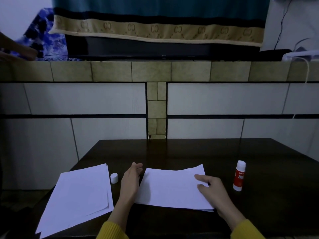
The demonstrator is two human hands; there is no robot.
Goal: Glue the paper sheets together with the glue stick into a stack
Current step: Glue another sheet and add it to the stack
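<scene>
A white paper sheet (170,187) lies in the middle of the dark table (189,152), over other sheets whose edges show at its near right corner. My right hand (213,190) rests on its right side, fingers spread flat. My left hand (131,178) stands open on edge against the sheet's left border, holding nothing. A loose pile of white sheets (81,195) lies at the left. The red and white glue stick (239,175) stands upright and uncapped to the right. Its white cap (114,178) sits between the pile and my left hand.
A tiled wall and ledge (155,71) rise behind the table. On the ledge sit a dark device under a teal and tan cloth (155,30) and a blue patterned fabric (44,35). Another person's hand (19,52) shows at the far left.
</scene>
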